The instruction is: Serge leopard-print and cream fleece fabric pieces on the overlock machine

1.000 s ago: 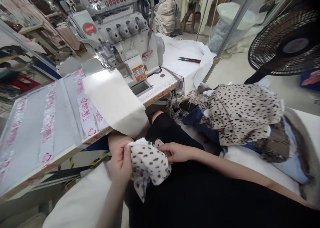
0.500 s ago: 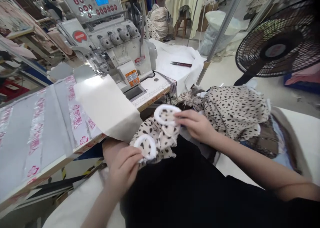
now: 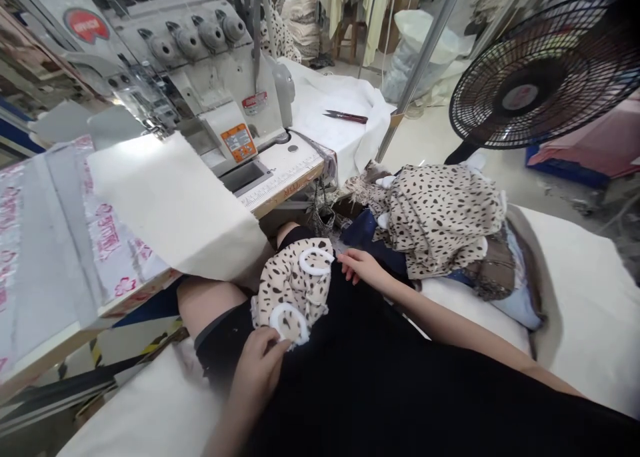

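Observation:
A cream garment piece with dark spots [image 3: 290, 277] lies bunched on my lap, with two white-trimmed openings facing up. My left hand [image 3: 263, 357] pinches the trim of the lower opening. Just beyond the edge of the upper opening is my right hand [image 3: 361, 267], its fingers bent and close together; whether a bit of the trim is between them is too small to tell. In front stands a grey-white sewing machine [image 3: 215, 77], with a pale cloth [image 3: 175, 197] spread over the table edge at its left.
Red-handled snips [image 3: 346, 117] lie on the white cloth right of the machine. A heap of spotted garments [image 3: 440, 217] rests at the right, below a black fan [image 3: 520, 97]. The table [image 3: 45, 257] at the left has pink-printed plastic on it.
The spotted piece has come down onto my lap and lies flatter. My right hand has moved to the edge of the upper opening. The view has shifted, bringing the machine closer.

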The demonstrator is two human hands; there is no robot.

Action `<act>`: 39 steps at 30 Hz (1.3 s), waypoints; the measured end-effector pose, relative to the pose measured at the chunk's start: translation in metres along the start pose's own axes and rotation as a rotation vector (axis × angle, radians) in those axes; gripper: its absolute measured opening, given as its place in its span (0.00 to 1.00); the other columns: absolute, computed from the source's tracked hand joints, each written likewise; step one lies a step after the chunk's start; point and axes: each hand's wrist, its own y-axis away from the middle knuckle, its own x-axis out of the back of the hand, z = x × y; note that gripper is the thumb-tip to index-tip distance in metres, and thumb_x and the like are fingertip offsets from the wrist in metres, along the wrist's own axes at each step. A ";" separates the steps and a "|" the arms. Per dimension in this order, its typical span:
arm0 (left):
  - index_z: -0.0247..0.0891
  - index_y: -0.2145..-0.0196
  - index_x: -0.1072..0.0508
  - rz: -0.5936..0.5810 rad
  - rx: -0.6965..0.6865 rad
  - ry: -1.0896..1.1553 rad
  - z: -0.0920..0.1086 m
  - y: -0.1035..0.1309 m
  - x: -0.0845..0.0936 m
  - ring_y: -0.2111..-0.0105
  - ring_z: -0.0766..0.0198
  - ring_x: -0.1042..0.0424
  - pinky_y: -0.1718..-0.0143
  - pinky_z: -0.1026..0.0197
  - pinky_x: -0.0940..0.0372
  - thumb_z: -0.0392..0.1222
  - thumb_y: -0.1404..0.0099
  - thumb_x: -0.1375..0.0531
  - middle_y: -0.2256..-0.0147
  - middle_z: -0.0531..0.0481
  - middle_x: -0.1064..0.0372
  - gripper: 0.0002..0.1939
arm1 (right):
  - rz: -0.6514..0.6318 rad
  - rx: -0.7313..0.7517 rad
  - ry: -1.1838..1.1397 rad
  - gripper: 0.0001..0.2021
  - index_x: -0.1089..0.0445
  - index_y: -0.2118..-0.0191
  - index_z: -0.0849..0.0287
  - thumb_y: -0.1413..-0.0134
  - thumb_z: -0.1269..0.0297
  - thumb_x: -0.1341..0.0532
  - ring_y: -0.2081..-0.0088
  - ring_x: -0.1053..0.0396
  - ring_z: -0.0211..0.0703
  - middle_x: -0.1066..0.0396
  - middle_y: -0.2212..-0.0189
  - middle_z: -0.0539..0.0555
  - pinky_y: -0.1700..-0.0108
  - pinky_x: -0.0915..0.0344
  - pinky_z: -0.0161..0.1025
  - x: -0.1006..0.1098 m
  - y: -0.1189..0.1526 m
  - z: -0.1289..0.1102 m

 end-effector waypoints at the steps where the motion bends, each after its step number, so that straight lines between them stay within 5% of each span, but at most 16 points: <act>1: 0.36 0.68 0.27 0.019 0.004 -0.011 0.001 -0.001 0.000 0.67 0.64 0.36 0.67 0.63 0.36 0.28 0.43 0.46 0.70 0.46 0.37 0.10 | -0.019 -0.021 -0.007 0.16 0.40 0.75 0.61 0.52 0.51 0.42 0.84 0.38 0.31 0.37 0.82 0.48 0.88 0.43 0.27 -0.005 -0.006 -0.002; 6: 0.37 0.67 0.26 0.170 0.040 -0.013 0.010 -0.002 0.003 0.69 0.66 0.35 0.68 0.64 0.35 0.28 0.44 0.44 0.73 0.48 0.36 0.10 | -0.058 -0.001 -0.065 0.13 0.41 0.76 0.61 0.57 0.57 0.38 0.86 0.40 0.30 0.39 0.86 0.46 0.87 0.44 0.26 -0.023 -0.019 -0.005; 17: 0.39 0.64 0.29 0.253 0.066 0.010 0.004 0.007 0.001 0.71 0.67 0.33 0.68 0.64 0.35 0.26 0.47 0.42 0.73 0.51 0.34 0.14 | 0.011 0.197 -0.103 0.14 0.40 0.72 0.60 0.54 0.53 0.42 0.81 0.39 0.33 0.37 0.83 0.47 0.77 0.39 0.33 -0.003 0.006 -0.005; 21: 0.38 0.65 0.28 0.244 0.011 -0.022 0.004 0.005 0.001 0.71 0.67 0.33 0.68 0.63 0.35 0.26 0.47 0.42 0.73 0.50 0.35 0.12 | 0.159 0.276 -0.041 0.14 0.39 0.63 0.59 0.54 0.56 0.42 0.72 0.35 0.38 0.35 0.72 0.52 0.70 0.36 0.38 -0.006 0.012 -0.005; 24: 0.36 0.65 0.28 0.251 0.008 -0.042 0.006 0.003 0.000 0.69 0.65 0.34 0.67 0.62 0.35 0.26 0.47 0.42 0.71 0.48 0.35 0.12 | 0.243 0.545 0.161 0.12 0.40 0.59 0.58 0.50 0.63 0.44 0.61 0.37 0.42 0.36 0.63 0.56 0.59 0.38 0.42 -0.016 0.031 -0.016; 27: 0.37 0.65 0.29 0.254 0.041 -0.008 0.011 0.001 -0.004 0.68 0.65 0.34 0.66 0.63 0.35 0.26 0.47 0.42 0.71 0.49 0.36 0.13 | -0.070 0.991 0.472 0.12 0.38 0.57 0.59 0.47 0.62 0.44 0.58 0.38 0.44 0.35 0.62 0.58 0.55 0.40 0.42 -0.040 0.052 -0.030; 29: 0.38 0.63 0.30 0.260 0.092 0.035 0.014 0.000 -0.008 0.67 0.65 0.34 0.66 0.62 0.35 0.26 0.47 0.43 0.70 0.49 0.36 0.14 | -0.296 1.157 0.638 0.16 0.38 0.55 0.59 0.48 0.58 0.43 0.57 0.38 0.46 0.35 0.59 0.59 0.55 0.40 0.42 -0.060 0.058 -0.035; 33: 0.38 0.61 0.33 0.321 0.186 0.104 0.017 -0.001 -0.014 0.65 0.64 0.35 0.63 0.58 0.35 0.26 0.45 0.43 0.66 0.47 0.36 0.14 | -0.270 1.152 0.858 0.14 0.38 0.54 0.61 0.48 0.66 0.45 0.58 0.40 0.46 0.36 0.59 0.59 0.57 0.40 0.42 -0.085 0.052 -0.032; 39: 0.36 0.62 0.34 0.364 0.136 0.079 0.019 -0.004 -0.014 0.65 0.64 0.35 0.64 0.58 0.35 0.23 0.48 0.43 0.67 0.47 0.37 0.16 | -0.024 1.043 0.645 0.21 0.42 0.53 0.61 0.58 0.73 0.46 0.55 0.42 0.49 0.38 0.57 0.61 0.55 0.41 0.46 -0.076 0.041 -0.018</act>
